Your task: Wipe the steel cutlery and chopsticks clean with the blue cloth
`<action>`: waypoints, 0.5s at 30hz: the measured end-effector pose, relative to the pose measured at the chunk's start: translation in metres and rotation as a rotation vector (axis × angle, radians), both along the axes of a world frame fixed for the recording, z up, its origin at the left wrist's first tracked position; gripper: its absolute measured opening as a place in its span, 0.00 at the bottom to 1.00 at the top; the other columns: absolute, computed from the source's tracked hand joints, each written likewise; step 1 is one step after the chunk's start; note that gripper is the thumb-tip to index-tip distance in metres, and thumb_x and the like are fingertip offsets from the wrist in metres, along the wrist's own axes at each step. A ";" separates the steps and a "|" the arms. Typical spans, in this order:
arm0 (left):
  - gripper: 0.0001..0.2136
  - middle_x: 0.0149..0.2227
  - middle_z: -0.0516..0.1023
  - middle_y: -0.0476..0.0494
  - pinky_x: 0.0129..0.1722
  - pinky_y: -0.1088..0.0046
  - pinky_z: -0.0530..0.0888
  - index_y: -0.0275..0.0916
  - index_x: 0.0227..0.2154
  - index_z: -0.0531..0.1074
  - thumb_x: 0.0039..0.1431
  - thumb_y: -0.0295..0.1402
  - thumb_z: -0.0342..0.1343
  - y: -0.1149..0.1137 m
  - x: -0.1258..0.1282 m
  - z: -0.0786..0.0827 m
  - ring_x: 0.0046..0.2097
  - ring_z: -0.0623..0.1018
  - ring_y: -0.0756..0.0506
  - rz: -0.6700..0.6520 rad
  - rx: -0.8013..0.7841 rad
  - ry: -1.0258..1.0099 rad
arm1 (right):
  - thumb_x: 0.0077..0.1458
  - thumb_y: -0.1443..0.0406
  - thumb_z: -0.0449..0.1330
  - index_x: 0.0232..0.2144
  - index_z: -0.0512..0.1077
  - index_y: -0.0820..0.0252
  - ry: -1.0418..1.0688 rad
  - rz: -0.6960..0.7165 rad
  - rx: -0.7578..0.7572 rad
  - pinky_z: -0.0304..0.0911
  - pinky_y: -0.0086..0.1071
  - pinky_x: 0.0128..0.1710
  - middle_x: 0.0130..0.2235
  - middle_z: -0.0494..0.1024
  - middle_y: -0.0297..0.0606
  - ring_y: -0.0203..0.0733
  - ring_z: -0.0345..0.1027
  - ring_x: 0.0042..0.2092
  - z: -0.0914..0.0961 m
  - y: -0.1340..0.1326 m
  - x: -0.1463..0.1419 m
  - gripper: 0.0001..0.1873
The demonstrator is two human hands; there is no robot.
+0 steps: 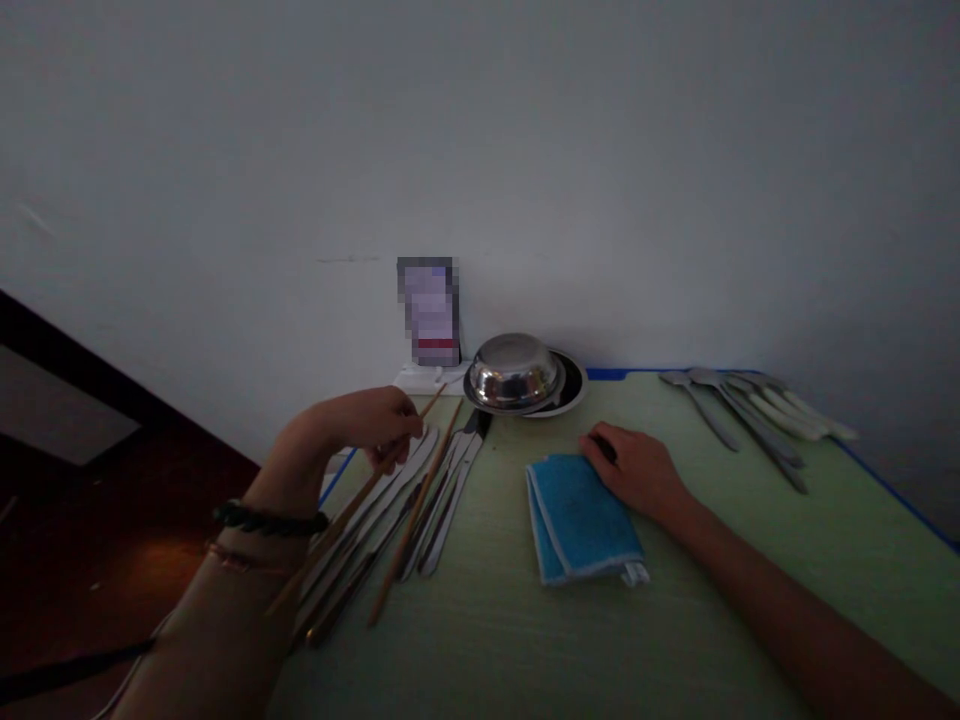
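Observation:
My left hand [386, 425] is pinching a wooden chopstick [352, 505] that runs slantwise under my wrist. Below it on the table lies a second chopstick [416, 510], beside several metal table knives [450, 500] laid roughly side by side. A folded blue cloth [585, 515] with a pale edge sits at the middle of the table. My right hand [634, 465] rests at the cloth's upper right corner, fingers loosely bent, with a gap between thumb and fingers. Its fingertips are partly hidden.
An upturned shiny metal bowl [517, 370] overlaps a dark-centred dish [574, 385] by the wall. Several spoons [709, 415] and pale-handled utensils [787, 410] lie at the far right. A propped phone [433, 310] stands behind a white power strip [420, 380]. Blue tape [892, 500] edges the green table.

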State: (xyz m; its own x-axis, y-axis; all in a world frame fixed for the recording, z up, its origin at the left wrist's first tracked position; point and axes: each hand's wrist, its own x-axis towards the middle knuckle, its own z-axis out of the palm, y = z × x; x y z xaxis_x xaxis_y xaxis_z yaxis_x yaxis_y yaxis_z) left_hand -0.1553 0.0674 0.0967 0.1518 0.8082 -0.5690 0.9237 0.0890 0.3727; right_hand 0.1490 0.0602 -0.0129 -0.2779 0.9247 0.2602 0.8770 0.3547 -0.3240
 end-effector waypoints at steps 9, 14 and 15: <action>0.10 0.21 0.75 0.47 0.23 0.77 0.68 0.38 0.26 0.65 0.55 0.38 0.43 -0.031 0.040 0.030 0.23 0.74 0.49 -0.070 0.174 -0.113 | 0.49 0.53 0.55 0.36 0.69 0.58 0.139 0.540 0.063 0.57 0.39 0.44 0.34 0.70 0.40 0.43 0.62 0.39 0.012 -0.052 0.005 0.17; 0.10 0.19 0.71 0.52 0.18 0.79 0.64 0.39 0.27 0.62 0.57 0.38 0.44 -0.036 0.094 -0.005 0.18 0.69 0.52 -0.151 0.202 -0.470 | 0.47 0.52 0.57 0.43 0.68 0.58 0.015 0.385 0.020 0.57 0.44 0.46 0.41 0.69 0.44 0.48 0.60 0.44 0.012 -0.051 0.021 0.23; 0.10 0.17 0.69 0.54 0.16 0.80 0.63 0.39 0.27 0.61 0.58 0.39 0.44 -0.037 0.105 -0.017 0.16 0.67 0.53 -0.108 0.219 -0.573 | 0.50 0.55 0.55 0.42 0.68 0.60 0.028 0.321 0.037 0.57 0.44 0.46 0.41 0.70 0.45 0.48 0.60 0.44 0.011 -0.048 0.027 0.20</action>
State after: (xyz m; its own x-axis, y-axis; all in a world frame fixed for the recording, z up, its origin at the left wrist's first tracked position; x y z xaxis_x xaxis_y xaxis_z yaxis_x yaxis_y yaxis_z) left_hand -0.0504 0.0308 0.0802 0.4713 0.8600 -0.1958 0.5712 -0.1284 0.8107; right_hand 0.1758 0.0125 -0.0021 -0.5457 0.7811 0.3035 0.7096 0.6234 -0.3283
